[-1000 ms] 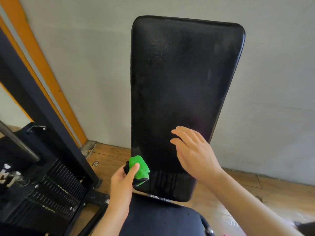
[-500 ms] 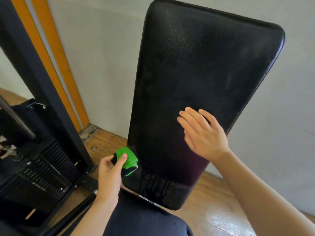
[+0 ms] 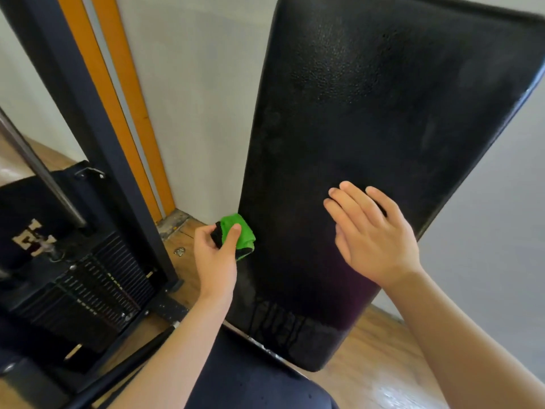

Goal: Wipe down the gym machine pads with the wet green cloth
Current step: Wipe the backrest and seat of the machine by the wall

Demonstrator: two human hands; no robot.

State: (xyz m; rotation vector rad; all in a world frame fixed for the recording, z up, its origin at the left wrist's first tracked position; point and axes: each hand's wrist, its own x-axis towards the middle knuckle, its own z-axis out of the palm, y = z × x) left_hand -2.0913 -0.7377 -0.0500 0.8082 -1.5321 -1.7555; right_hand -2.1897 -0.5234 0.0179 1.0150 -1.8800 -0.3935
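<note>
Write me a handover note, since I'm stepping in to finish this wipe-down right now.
Left hand: grips the balled cloth at the lower left edge of the back pad.
Right hand: open, fingers flat on the pad's lower half.
Done: drip streaks near the pad's bottom suggest that the face has been wetted.
Left: probably the left edge, then the seat; I cannot tell whether the seat is wiped.

Soft, even light, moderately bright. The tall black textured vinyl back pad (image 3: pixel 368 128) carries a pale sheen at upper right; the glossy wooden floor (image 3: pixel 392 391) glares at lower right. Straight lines bow towards the frame edges.
</note>
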